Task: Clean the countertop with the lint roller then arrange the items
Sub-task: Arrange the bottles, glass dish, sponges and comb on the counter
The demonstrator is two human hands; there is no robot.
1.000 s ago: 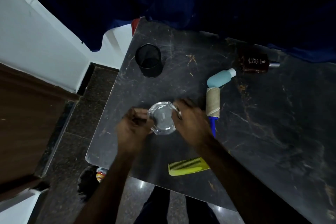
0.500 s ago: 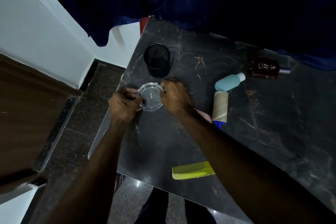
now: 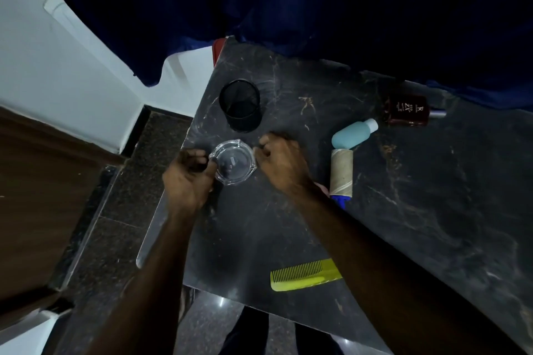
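While the lint roller (image 3: pixel 341 171) lies on the countertop (image 3: pixel 432 210) right of centre, beside my right wrist, my left hand (image 3: pixel 187 179) pinches the left rim of a glass dish (image 3: pixel 233 161). My right hand (image 3: pixel 281 161) curls at its right rim; whether it grips I cannot tell. A comb (image 3: pixel 302 275) lies lower.

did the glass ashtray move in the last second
Yes. The glass ashtray has shifted left and farther up the counter, closer to the black mesh cup and away from the lint roller.
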